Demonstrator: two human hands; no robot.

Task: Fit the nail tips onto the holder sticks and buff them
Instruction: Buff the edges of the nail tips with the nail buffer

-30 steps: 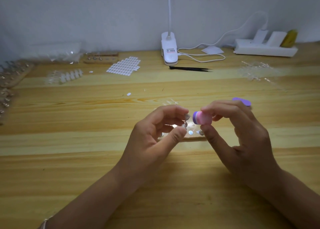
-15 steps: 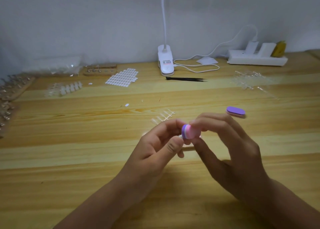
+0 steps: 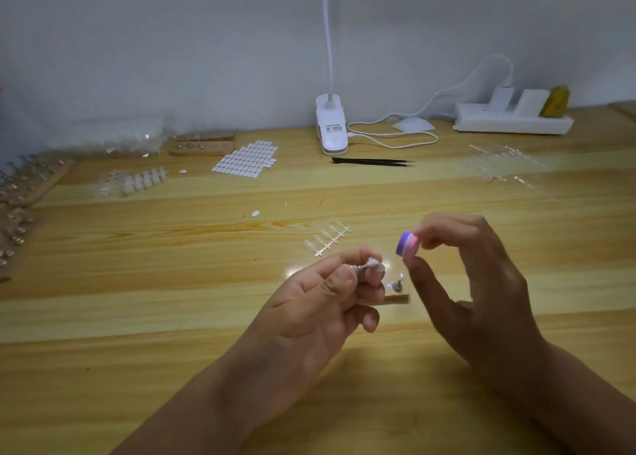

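My left hand (image 3: 323,303) pinches a small metal holder stick (image 3: 370,268) with a clear nail tip on its end, held just above the table. My right hand (image 3: 471,282) grips a pink and purple buffer block (image 3: 406,245) between thumb and fingers, a short way up and right of the nail tip, not touching it. A small wooden base (image 3: 395,298) with another holder stick (image 3: 397,284) stands on the table between my hands, partly hidden. A strip of clear nail tips (image 3: 328,238) lies just beyond.
A white clip lamp (image 3: 331,127), black tweezers (image 3: 371,161) and a power strip (image 3: 512,119) are at the back. A sheet of white adhesive tabs (image 3: 246,160), more nail tips (image 3: 137,182) and wooden racks of holder sticks (image 3: 24,193) sit at the left. Clear plastic pieces (image 3: 499,165) lie at the right.
The buffer block was against the nail tip; my right hand has lifted it up and right, away from the tip. The camera has tilted, so the table sits lower in view.
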